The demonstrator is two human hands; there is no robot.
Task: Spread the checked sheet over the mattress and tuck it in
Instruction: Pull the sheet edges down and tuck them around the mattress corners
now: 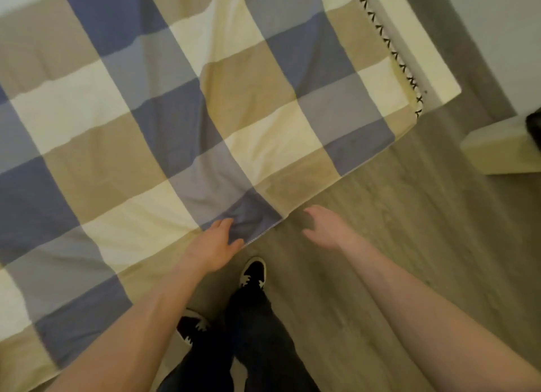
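We see the checked sheet [146, 113], in blue, tan and cream squares, lying spread over the bed and running out of view at the top and left. Its near hem hangs down the side and hides whatever is beneath it. The mattress [424, 69] shows only as a bare cream strip beyond the sheet's far right edge, past a line of black cross-stitching. The rest of it is covered. A grey wood-look floor [409, 230] borders the sheet's hem.

To the right of the sheet stands a pale block [497, 148], cut off by the frame edge, and we cannot identify it. Dark trousers [254, 318] and two black-and-white shoes [254, 271] stand just off the hem, the rear shoe half hidden behind a forearm.

The hands are apart. The left hand [215, 245] rests on a creased blue square at the sheet's hem, with its fingers and thumb lying loosely on top of the cloth. The right hand [325, 227] hovers just off the hem over the floor, fingers relaxed and holding nothing. Motion blur softens both.
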